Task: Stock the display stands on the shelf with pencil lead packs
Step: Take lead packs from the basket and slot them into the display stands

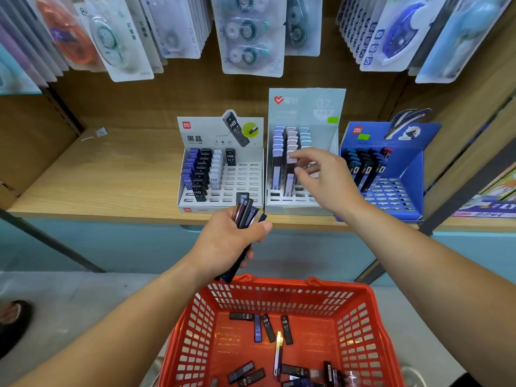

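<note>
Three display stands sit on the wooden shelf (111, 174): a white one (245, 177), a pale one (304, 202) and a blue one (402, 191). Each is partly filled with upright pencil lead packs. My left hand (223, 241) grips a bundle of dark lead packs (245, 210) in front of the shelf edge, below the white stand. My right hand (326, 180) hovers over the pale stand with loosely bent fingers. Its index fingertip touches the top of a pinkish pack (291, 160) in the middle column, and I see nothing held in it.
A red plastic basket (360, 325) sits below me with several loose lead packs (268, 328) in it. Carded correction tapes (248, 37) hang above the shelf. More stationery (491, 202) lies at the right edge. A foot (11, 317) shows at far left on the floor.
</note>
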Demonstrator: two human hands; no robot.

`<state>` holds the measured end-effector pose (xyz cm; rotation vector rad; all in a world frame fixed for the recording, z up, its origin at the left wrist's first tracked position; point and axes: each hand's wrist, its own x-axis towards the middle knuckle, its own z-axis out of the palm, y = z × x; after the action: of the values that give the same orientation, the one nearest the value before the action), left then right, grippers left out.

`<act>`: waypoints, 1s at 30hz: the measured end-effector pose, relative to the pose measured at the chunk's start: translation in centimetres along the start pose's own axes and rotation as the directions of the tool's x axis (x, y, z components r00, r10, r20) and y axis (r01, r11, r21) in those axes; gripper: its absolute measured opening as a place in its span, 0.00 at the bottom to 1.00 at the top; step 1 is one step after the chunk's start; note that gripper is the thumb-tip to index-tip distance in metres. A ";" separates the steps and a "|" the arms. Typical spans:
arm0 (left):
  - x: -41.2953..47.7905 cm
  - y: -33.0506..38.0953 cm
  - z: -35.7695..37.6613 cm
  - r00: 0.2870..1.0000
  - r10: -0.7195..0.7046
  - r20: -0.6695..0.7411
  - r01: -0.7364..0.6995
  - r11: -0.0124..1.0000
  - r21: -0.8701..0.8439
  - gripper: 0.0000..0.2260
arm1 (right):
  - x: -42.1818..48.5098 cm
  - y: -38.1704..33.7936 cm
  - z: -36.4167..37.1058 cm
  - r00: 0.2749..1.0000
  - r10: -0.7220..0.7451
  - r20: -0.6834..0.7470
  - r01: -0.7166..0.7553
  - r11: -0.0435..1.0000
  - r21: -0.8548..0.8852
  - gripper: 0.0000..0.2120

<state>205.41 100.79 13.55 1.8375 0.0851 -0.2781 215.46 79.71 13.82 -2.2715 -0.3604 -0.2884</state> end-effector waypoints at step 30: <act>0.6 0.7 -0.9 0.995 -0.027 -0.098 0.004 0.973 -0.233 0.12 | -4.3 -1.2 -2.6 0.917 0.204 0.342 -0.351 0.819 0.454 0.15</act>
<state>206.23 101.36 14.33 1.6177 0.1943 -0.1784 210.78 77.84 14.92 -1.7983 -0.2038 0.2646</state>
